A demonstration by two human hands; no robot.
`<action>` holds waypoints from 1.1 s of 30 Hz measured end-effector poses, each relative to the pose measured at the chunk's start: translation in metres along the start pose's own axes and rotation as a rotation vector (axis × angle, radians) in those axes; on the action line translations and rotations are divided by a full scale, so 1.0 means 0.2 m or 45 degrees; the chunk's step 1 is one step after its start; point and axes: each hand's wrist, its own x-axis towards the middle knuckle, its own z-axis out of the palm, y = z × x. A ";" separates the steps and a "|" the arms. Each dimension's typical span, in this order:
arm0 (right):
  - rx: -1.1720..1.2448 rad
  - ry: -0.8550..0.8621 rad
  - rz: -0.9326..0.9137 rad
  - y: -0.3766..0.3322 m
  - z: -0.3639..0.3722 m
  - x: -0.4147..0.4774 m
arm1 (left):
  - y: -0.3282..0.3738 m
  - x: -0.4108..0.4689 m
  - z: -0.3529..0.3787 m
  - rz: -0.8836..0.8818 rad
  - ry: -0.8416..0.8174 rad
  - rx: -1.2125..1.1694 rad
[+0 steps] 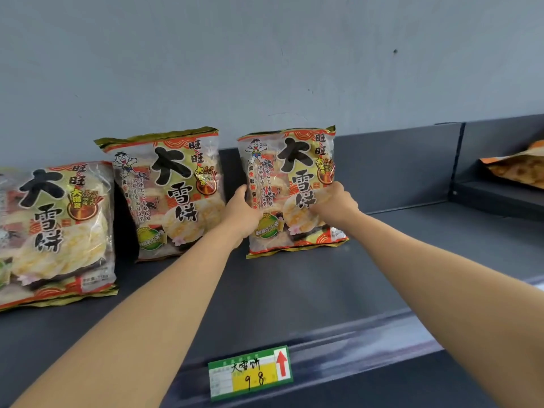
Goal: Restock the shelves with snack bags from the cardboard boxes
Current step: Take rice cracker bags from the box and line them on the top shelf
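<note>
On the grey shelf (382, 275), at centre frame, a rice cracker bag (290, 160) stands upright between both hands. The left hand (240, 213) clasps its left edge, and the right hand (335, 206) curls onto its lower right front.

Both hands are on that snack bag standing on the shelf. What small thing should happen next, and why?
Probably let go and draw both hands back. The rightmost bag stands upright with its bottom edge on the shelf, beside the middle bag, while the left hand grips its side and the right hand holds its front. If it wobbles, lean it back first.
</note>
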 end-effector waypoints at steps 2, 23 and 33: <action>-0.002 -0.007 -0.011 0.01 0.02 0.00 | -0.01 0.00 0.00 -0.019 -0.002 0.019; -0.568 0.427 -0.239 0.72 -0.78 -0.68 | 0.65 -0.97 0.72 0.942 -0.573 0.243; -0.753 0.213 0.449 1.74 -1.28 -1.22 | 0.62 -1.58 1.57 0.777 -1.212 0.291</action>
